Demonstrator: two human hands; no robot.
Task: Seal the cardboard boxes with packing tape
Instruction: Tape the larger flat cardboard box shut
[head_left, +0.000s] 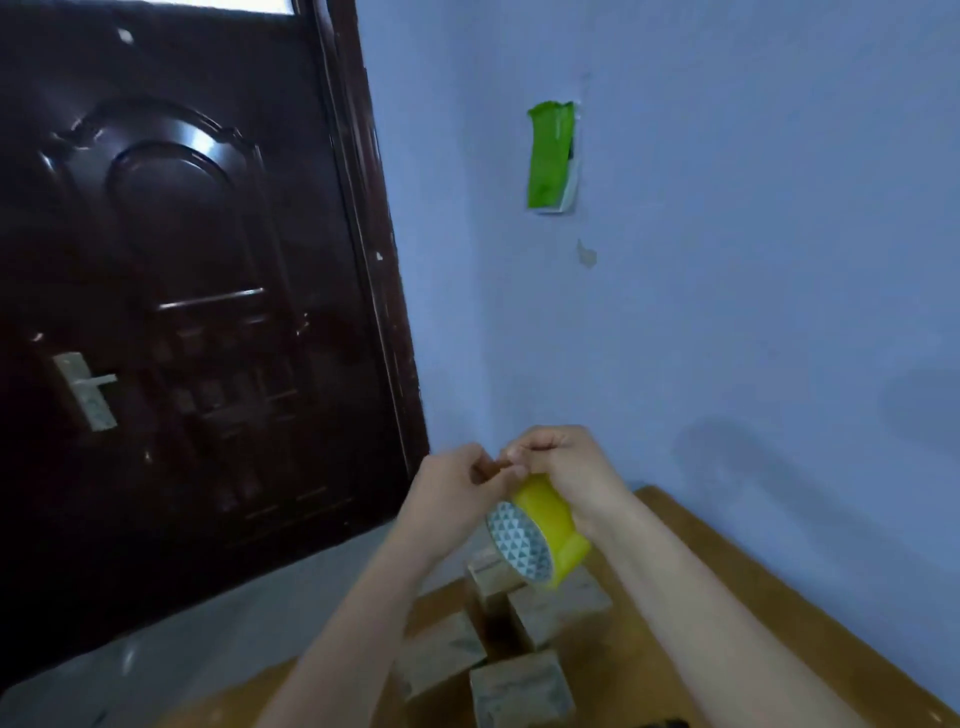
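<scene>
Boxes (519, 649) crowd table (727, 561) (wall (727, 312) right).

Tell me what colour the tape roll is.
Yellow, with a grey-and-white triangle pattern inside the core; the tape roll shows in the head view.

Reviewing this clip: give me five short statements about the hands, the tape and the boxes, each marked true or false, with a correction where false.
1. The right hand grips the yellow tape roll. True.
2. The tape roll rests on the wooden table. False: it is held in the air above the cardboard boxes.
3. The left hand pinches at the top of the roll beside the right hand's fingers. True.
4. The left hand presses a box flap down. False: neither hand touches a box.
5. The door stands to the right of the hands. False: it is on the left.
</scene>
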